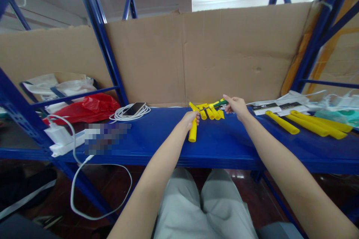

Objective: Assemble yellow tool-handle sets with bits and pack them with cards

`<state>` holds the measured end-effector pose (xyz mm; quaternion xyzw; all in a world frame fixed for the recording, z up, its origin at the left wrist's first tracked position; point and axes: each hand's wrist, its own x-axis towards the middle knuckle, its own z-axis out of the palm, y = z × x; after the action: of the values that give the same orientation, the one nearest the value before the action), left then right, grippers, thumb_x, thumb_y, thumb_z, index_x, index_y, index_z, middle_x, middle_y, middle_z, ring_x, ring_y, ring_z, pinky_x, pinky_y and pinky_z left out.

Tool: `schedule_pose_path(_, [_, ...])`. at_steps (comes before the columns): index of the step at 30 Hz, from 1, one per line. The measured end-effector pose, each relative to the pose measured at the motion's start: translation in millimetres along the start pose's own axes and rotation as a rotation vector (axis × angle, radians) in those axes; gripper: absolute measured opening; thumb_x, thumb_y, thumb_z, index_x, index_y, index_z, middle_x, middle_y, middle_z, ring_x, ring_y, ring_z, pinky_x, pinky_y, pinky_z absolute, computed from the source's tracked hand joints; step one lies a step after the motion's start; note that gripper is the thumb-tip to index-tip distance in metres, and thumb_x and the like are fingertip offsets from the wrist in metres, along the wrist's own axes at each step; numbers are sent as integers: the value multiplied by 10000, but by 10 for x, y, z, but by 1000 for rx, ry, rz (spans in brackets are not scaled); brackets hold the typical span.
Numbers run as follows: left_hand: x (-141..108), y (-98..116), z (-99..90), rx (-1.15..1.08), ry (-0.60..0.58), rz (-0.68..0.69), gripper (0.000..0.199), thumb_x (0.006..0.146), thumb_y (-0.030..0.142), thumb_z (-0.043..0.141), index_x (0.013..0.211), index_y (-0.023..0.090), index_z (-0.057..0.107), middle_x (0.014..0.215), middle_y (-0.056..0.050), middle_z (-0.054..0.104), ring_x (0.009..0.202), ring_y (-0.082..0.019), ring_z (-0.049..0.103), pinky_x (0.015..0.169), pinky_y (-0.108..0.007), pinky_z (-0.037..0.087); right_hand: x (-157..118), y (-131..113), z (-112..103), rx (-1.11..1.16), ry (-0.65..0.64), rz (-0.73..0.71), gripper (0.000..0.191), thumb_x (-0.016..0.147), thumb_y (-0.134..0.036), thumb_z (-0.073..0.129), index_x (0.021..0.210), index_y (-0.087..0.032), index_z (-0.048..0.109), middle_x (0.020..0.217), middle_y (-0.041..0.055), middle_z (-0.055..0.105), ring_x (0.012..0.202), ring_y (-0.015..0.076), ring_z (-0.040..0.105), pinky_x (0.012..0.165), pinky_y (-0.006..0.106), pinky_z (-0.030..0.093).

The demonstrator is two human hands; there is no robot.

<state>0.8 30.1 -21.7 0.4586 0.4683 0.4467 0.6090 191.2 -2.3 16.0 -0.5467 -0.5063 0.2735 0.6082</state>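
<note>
Left hand: fingers are gripping a yellow handle over the blue shelf.
Right hand: fingers are pinching a green-and-yellow screwdriver, its shaft pointing toward the left hand.
Yellow pieces: are lying behind, between the hands.
Yellow tubes: are lying beside printed cards, right.
Phone: is resting on coiled white cable, left.
Cardboard: is standing along the back.

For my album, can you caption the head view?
Left fingers grip a yellow tubular plastic piece; right fingers hold a green-and-yellow screwdriver over a blue metal shelf.
</note>
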Motion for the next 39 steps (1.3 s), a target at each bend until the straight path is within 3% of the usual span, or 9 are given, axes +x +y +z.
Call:
schedule_pose_path(7, [-92, 62, 13, 34, 32, -16, 27, 824, 179, 538, 821, 175, 512, 456, 75, 396, 330, -58, 349, 375, -175, 290, -11, 5, -5, -62, 42, 15, 392, 839, -395, 603, 534, -191, 464, 304, -6, 451, 288, 81, 398, 328, 194, 317])
schedule_pose_path(13, [-164, 99, 28, 61, 45, -18, 116, 824, 72, 483, 764, 172, 487, 456, 74, 398, 329, -58, 349, 406, -188, 301, 26, 45, -18, -108, 49, 37, 379, 831, -418, 594, 551, -176, 513, 276, 4, 431, 277, 89, 369, 316, 199, 307])
schedule_pose_path(30, [-199, 89, 43, 72, 58, 25, 172, 814, 58, 495, 702, 178, 444, 453, 72, 408, 329, -56, 357, 392, -184, 287, -7, 39, -26, -104, 45, 96, 365, 830, -405, 599, 560, -185, 490, 249, -21, 372, 259, 106, 408, 304, 196, 302])
schedule_pose_path(39, [-185, 85, 40, 66, 55, 16, 171, 820, 66, 511, 718, 183, 440, 449, 77, 407, 329, -53, 358, 395, -177, 286, 47, 94, -26, -89, 62, 112, 382, 840, -397, 579, 533, -210, 451, 241, -48, 314, 223, 91, 319, 275, 202, 291])
